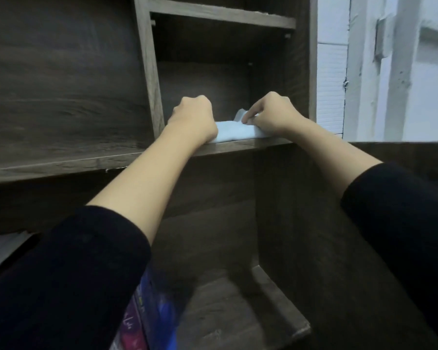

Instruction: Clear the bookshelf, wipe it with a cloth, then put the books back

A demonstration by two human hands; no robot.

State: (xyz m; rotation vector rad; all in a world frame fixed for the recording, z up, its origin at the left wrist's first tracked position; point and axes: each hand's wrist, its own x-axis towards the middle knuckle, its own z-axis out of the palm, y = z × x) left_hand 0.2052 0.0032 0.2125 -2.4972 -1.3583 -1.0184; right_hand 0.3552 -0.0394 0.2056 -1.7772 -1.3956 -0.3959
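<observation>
Dark wood bookshelf fills the head view, with a white wall to its right. On the front edge of the middle shelf board lies a pale blue cloth, folded flat and soft, with one corner standing up at its right end. The left hand rests curled on the cloth's left end; whether its fingers grip the cloth I cannot tell. The right hand pinches the right end. Books with blue and magenta covers stand at the bottom edge, lower left.
</observation>
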